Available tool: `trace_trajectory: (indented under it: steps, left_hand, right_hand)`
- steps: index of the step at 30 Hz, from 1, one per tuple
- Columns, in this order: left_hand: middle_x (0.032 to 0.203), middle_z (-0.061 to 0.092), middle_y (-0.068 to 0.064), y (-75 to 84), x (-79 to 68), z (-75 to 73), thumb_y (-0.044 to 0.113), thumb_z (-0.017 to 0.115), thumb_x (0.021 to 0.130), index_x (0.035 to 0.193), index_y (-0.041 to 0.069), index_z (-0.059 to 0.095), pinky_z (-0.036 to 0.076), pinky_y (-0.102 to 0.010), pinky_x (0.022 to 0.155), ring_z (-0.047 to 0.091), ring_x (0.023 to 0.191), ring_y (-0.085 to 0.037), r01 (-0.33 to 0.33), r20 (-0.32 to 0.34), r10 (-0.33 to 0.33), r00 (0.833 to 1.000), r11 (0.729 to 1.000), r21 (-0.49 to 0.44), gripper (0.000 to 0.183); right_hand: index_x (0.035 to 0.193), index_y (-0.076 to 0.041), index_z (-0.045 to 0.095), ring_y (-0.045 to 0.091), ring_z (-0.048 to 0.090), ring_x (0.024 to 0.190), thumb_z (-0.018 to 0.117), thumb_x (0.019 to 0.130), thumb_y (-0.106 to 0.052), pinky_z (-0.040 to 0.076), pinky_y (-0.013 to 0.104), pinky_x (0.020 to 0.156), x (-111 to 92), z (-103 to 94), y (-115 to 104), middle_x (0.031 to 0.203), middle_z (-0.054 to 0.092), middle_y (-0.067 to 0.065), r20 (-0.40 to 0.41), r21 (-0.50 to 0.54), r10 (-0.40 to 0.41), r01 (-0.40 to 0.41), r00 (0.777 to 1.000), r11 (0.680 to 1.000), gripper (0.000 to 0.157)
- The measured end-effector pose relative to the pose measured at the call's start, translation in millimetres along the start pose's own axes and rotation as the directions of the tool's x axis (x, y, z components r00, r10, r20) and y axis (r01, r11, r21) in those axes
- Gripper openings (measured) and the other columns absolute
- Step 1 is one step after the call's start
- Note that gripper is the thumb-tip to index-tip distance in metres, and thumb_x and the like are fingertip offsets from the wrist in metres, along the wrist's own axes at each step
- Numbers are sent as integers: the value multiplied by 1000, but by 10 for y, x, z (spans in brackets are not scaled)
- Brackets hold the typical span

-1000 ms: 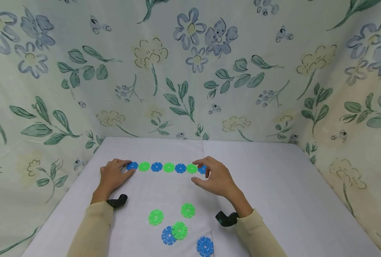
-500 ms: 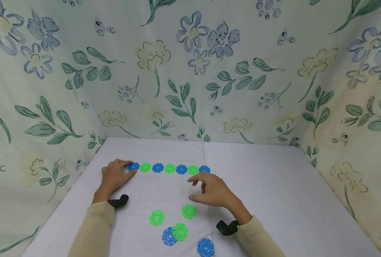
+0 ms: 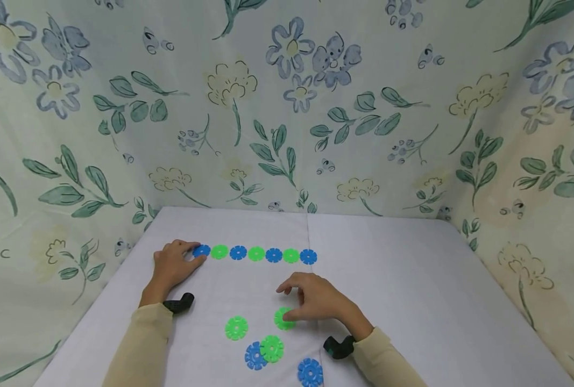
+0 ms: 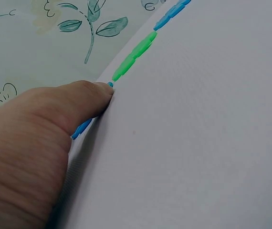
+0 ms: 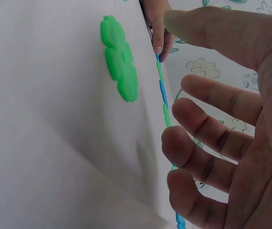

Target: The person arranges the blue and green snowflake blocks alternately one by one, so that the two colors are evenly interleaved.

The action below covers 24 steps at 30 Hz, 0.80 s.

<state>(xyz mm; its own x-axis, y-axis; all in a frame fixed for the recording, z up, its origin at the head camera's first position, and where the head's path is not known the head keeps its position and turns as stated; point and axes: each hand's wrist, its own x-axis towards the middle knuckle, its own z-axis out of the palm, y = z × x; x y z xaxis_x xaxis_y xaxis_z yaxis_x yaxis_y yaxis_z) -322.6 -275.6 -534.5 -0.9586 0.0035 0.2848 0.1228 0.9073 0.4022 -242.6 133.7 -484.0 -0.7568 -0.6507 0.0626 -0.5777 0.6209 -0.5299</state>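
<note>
Lining the far part of your white-covered worktop (image 3: 388, 279), seven flat notched discs form a straight row of alternating colours. Read from left to right, the row gives you an end blue disc (image 3: 202, 250), a first green disc (image 3: 219, 251), a second blue disc (image 3: 238, 252), a second green disc (image 3: 256, 253), a third blue disc (image 3: 274, 255), a third green disc (image 3: 291, 255) and a last blue disc (image 3: 308, 256).

Your left hand (image 3: 172, 264) lies at the row's left end, its grip closed on the end blue disc; note your thumb at the near edge and your forefinger at the far edge.

Your right hand (image 3: 320, 298) hovers nearer to you than the row, its grip relaxed and holding nothing, with the fingers loosely bent and apart from the thumb. In the head view, your thumb crosses a loose green disc (image 3: 280, 320); you cannot tell whether they touch.

Nearer to you lie a separate green disc (image 3: 236, 328) and an upper green disc (image 3: 271, 349), the latter partly covering a lower blue disc (image 3: 254, 356). Observe a nearest blue disc (image 3: 310, 372) well apart, towards your right sleeve (image 3: 388, 360). Behind the worktop hangs a floral cloth (image 3: 287, 161).
</note>
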Motion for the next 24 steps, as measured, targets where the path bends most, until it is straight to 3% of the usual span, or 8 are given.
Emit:
trace_trajectory:
  steps: [8, 24]
  left_hand:
    - [124, 62, -18, -4, 4, -5, 54, 68, 89, 132, 17, 66, 33, -56, 85, 54, 113, -39, 2, 13, -2, 1000, 1000, -1, 56]
    - [126, 61, -20, -1, 8, -10, 54, 68, 90, 133, 17, 65, 33, -57, 86, 54, 114, -40, 4, 25, -4, 1000, 1000, 7, 57]
  right_hand:
    - [119, -29, 71, -1, 53, 68, 86, 72, -52, 45, 20, 64, 19, 34, -9, 103, 66, -13, 53, -26, -20, 21, 998, 999, 55]
    - [113, -34, 72, 2, 55, 88, 89, 68, -49, 47, 22, 78, 11, 63, 13, 106, 64, -19, 113, -41, 5, 0, 994, 999, 50]
